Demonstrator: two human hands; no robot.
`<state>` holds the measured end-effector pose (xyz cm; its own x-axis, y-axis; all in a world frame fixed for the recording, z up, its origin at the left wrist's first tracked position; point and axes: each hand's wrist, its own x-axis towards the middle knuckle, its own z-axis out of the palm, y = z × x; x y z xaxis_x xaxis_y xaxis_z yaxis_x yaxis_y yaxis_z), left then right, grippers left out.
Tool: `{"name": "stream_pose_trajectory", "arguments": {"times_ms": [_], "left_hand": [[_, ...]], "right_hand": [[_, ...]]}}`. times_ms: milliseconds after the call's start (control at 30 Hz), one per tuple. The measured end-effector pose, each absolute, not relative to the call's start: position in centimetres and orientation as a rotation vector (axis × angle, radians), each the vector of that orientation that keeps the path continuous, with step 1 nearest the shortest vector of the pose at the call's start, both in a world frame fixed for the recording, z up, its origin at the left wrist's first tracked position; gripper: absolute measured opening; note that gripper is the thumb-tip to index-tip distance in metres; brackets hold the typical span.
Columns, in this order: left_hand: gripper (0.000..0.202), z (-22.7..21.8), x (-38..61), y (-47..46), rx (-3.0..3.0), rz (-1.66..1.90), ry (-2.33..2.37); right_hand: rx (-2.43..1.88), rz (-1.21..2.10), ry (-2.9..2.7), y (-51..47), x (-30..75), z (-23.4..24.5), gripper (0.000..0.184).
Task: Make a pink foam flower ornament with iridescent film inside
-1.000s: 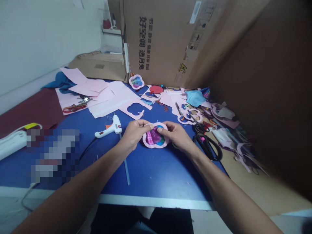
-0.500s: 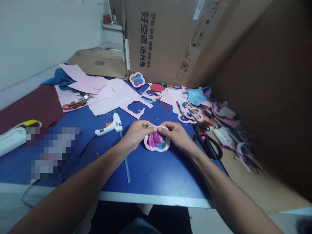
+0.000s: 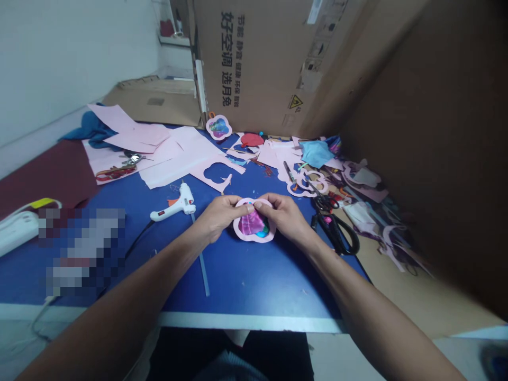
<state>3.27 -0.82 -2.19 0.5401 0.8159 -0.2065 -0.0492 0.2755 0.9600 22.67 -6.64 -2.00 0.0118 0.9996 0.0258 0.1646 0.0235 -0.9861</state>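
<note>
Both my hands hold a pink flower-shaped paper frame [image 3: 254,234] with a shiny purple and blue centre, just above the blue table [image 3: 246,270]. My left hand [image 3: 220,216] pinches its upper left rim with thumb and fingers closed. My right hand [image 3: 286,216] grips the upper right rim, thumb pressed on the coloured centre. A white glue gun [image 3: 173,206] lies to the left of my left hand, its black cord trailing toward me.
Black scissors [image 3: 338,233] lie right of my right hand. Pink paper sheets [image 3: 174,153], cut-outs and scraps [image 3: 309,182] cover the far side. A second finished flower piece [image 3: 218,127] leans by a large cardboard box [image 3: 270,58]. A white power strip [image 3: 18,225] sits far left.
My fingers have shifted along the top rim of the pink frame and the right thumb now presses on its centre. The view has drifted slightly.
</note>
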Motion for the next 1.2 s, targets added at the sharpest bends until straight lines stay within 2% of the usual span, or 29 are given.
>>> {"name": "stream_pose_trajectory", "arguments": {"times_ms": [100,200,333,567,800,1200], "left_hand": [[0.039,-2.0,2.9,-0.6,1.17,0.489,0.817],[0.033,-1.9,2.7,-0.4,1.193,0.432,0.847],[0.028,-1.7,2.6,-0.4,1.203,0.459,0.88],[0.039,-1.5,2.7,-0.5,1.184,0.48,0.86],[0.037,-1.1,3.1,-0.5,1.089,0.739,0.928],[0.015,-1.0,3.2,-0.6,1.078,0.679,0.96]], "right_hand": [[-1.328,1.059,-1.274,-6.4,23.2,-2.2,0.041],[-1.346,1.026,-1.243,-6.3,23.5,-2.1,0.04],[-1.347,1.017,-1.228,-6.3,23.4,-1.9,0.041],[-1.353,1.018,-1.197,-6.2,23.5,-1.9,0.043],[-1.401,0.897,-1.224,-5.8,24.1,-2.5,0.04],[-1.439,0.794,-1.204,-5.8,24.2,-2.1,0.036]]}}
